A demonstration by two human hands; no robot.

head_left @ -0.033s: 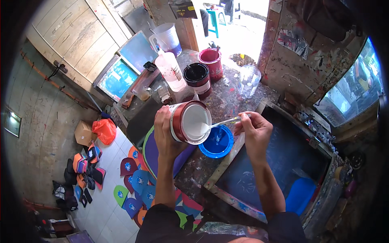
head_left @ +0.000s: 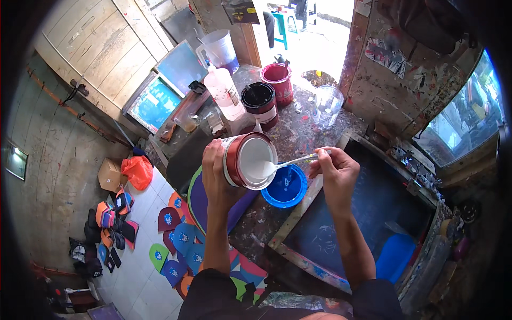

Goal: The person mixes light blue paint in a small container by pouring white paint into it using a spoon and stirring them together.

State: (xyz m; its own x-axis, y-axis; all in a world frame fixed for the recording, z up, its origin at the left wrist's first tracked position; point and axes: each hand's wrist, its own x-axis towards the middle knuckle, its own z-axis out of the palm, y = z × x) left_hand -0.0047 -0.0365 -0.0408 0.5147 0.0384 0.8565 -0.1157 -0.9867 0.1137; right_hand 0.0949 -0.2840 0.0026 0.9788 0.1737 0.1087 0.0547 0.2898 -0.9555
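So the worktop is a dark, paint-spattered table (head_left: 304,133), and it's pretty snug around the hands. On the right, a wood-framed screen with dark mesh (head_left: 381,213) takes up a big chunk, its near-left bar running just beside a round bright-blue plastic tub (head_left: 285,204) of blue paint. Further back there's a can of black paint (head_left: 265,118), a deep-red tub (head_left: 285,95) and a clear plastic cup (head_left: 327,106), with speckled tabletop showing between the cup and the blue tub. On the left, a purple panel with a green rim (head_left: 198,200) sits below the left forearm.

Hands: the left one (head_left: 214,165) is wrapped around the side of a dark-red can with a pale label (head_left: 233,162), fingers closed on it. The right hand (head_left: 335,168) has thumb and fingers pinched on the end of a slim, pale spoon-like stirrer (head_left: 296,160).

The can is tilted, mouth turned toward the right hand, with white paint (head_left: 256,166) inside. The stirrer bridges the gap between can and right hand, its far end in the can's mouth at the white paint. In this view the can's rim overlaps the blue tub's left edge; can't tell if they touch.
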